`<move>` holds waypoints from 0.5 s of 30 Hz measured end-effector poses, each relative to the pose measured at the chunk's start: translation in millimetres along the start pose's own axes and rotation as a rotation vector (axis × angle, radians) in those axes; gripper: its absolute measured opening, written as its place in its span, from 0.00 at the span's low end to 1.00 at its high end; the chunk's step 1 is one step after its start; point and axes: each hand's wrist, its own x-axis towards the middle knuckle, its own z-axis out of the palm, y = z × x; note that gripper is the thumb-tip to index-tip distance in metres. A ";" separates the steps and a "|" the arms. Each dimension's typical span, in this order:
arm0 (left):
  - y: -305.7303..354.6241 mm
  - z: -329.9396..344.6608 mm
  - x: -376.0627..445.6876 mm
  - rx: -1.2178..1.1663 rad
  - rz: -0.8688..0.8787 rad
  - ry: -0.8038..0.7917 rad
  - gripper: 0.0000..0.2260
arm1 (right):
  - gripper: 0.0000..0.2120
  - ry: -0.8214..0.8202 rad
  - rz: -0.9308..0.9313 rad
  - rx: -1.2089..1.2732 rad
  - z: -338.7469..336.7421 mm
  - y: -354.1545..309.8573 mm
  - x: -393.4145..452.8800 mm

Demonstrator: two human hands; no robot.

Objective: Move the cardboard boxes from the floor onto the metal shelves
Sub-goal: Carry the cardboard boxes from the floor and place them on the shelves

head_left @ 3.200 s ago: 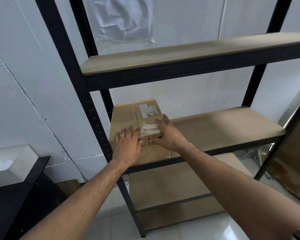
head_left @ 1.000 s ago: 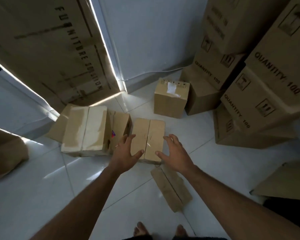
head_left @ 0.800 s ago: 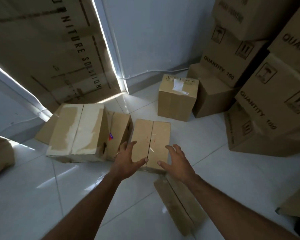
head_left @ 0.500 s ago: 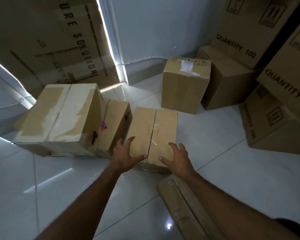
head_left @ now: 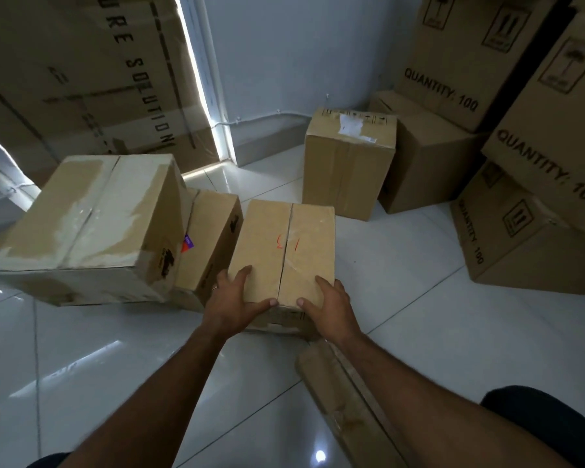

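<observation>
Box (head_left: 284,251) on the floor (head_left: 402,332), long axis toward 12 o'clock; left hand (head_left: 235,304) and right hand (head_left: 328,307), equally near, hold its near corners, fingers (head_left: 240,273) curled over the top

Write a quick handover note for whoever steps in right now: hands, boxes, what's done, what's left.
Left hand and right hand grip the near corners of the red-marked box, which sits on the floor. No shelves in view. Also on the floor: the taped box, the small box beside it, the labelled box. Left: lift, carry, shelve, repeat.
</observation>
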 end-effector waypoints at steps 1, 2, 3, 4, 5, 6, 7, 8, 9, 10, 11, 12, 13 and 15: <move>5.5 -7.5 -3.6 0.006 0.000 0.013 0.48 | 0.35 0.002 -0.010 -0.005 -7.7 -6.4 -2.6; 12.6 -17.3 -8.5 0.009 -0.002 0.025 0.48 | 0.35 0.005 -0.020 -0.008 -17.1 -14.8 -6.2; 20.7 -28.4 -14.5 0.010 -0.008 0.038 0.48 | 0.35 0.008 -0.032 -0.011 -27.7 -24.6 -10.8; 30.3 -41.1 -21.3 0.012 -0.015 0.052 0.48 | 0.35 0.008 -0.044 -0.011 -40.0 -35.8 -15.8; 41.6 -55.8 -28.9 0.015 -0.020 0.071 0.48 | 0.36 0.006 -0.053 -0.010 -54.3 -48.4 -21.6; 53.6 -70.8 -37.0 0.020 -0.022 0.090 0.48 | 0.36 0.002 -0.060 -0.013 -69.2 -61.2 -27.6; 66.0 -86.3 -45.3 0.023 -0.022 0.106 0.48 | 0.36 0.000 -0.067 -0.019 -84.9 -74.3 -33.7; 79.9 -103.3 -55.0 0.021 -0.025 0.118 0.49 | 0.36 -0.002 -0.074 -0.028 -102.2 -88.6 -40.7; 93.7 -120.0 -64.9 0.014 -0.027 0.128 0.49 | 0.36 0.000 -0.083 -0.036 -119.6 -103.1 -48.3; 107.5 -136.7 -74.8 0.005 -0.029 0.133 0.49 | 0.36 0.001 -0.094 -0.042 -137.0 -117.8 -56.0; 122.4 -154.9 -85.2 -0.004 -0.034 0.137 0.49 | 0.36 0.001 -0.100 -0.044 -156.0 -133.9 -64.2; 137.3 -173.3 -95.0 -0.010 -0.041 0.141 0.48 | 0.36 0.000 -0.106 -0.042 -175.0 -150.1 -72.3; 151.1 -190.1 -103.5 -0.012 -0.046 0.145 0.48 | 0.36 0.000 -0.116 -0.040 -192.3 -165.2 -79.6; 180.8 -226.8 -121.1 -0.004 -0.054 0.150 0.47 | 0.35 -0.005 -0.131 -0.040 -228.9 -197.5 -95.4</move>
